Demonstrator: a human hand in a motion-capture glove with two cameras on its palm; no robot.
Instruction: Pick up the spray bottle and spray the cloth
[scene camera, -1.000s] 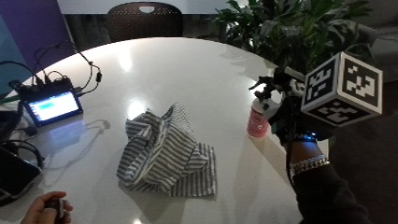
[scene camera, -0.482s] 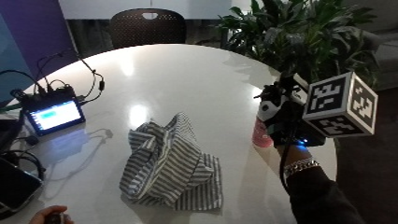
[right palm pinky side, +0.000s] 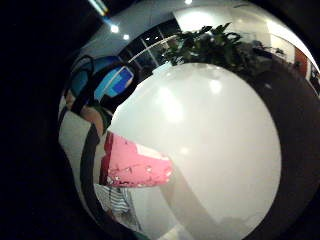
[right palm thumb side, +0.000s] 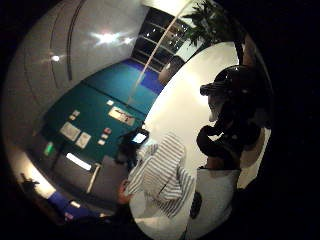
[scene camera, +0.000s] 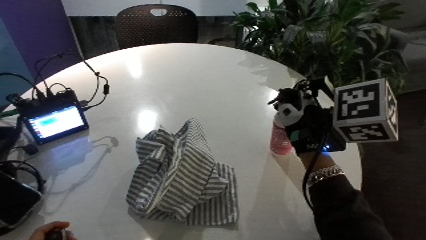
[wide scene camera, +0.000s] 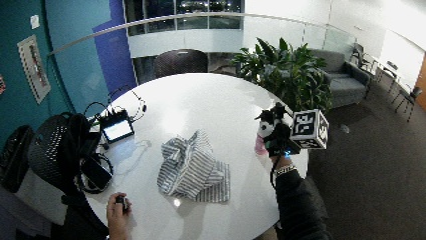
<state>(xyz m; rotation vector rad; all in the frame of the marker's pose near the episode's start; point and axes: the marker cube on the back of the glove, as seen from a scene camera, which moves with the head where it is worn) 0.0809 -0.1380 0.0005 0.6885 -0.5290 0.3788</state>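
At far left of the round white table (scene camera: 200, 75), a small monitor with a lit blue screen (scene camera: 54, 121) sat with black cables (scene camera: 80, 75) trailing off behind it; beside it at the table edge lay a dark flat device (scene camera: 13, 200). A bare hand (scene camera: 50, 232) showed at the near edge, curled round something small, well apart from the task things

Middle: crumpled grey-and-white striped cloth (scene camera: 180, 175) lay bunched on the table, one ridge standing up, lower corner flat. Nothing touching it

Right: pink translucent spray bottle with white-and-black trigger head (scene camera: 283, 135) stood near the table's right edge, well apart from the cloth. Gloved right hand (scene camera: 313, 132) was wrapped round the bottle from the outer side, fingers curled about the neck and body – grasping the bottle. Little-finger palm view had the pink bottle body close against the palm; thumb-side view showed the black trigger head right by the hand with the striped cloth beyond it. Could not tell if the base had left the table or if a finger sat on the trigger

Step in hand, as I judged it: securing the grip and lifting. To do it well: keep bottle upright, get index finger on the trigger, carry it leftward over the table, turn the nozzle toward the raised middle of the cloth, stop short of touching it, then squeeze

Behind: dark chair (scene camera: 156, 22), leafy green plant (scene camera: 319, 35)
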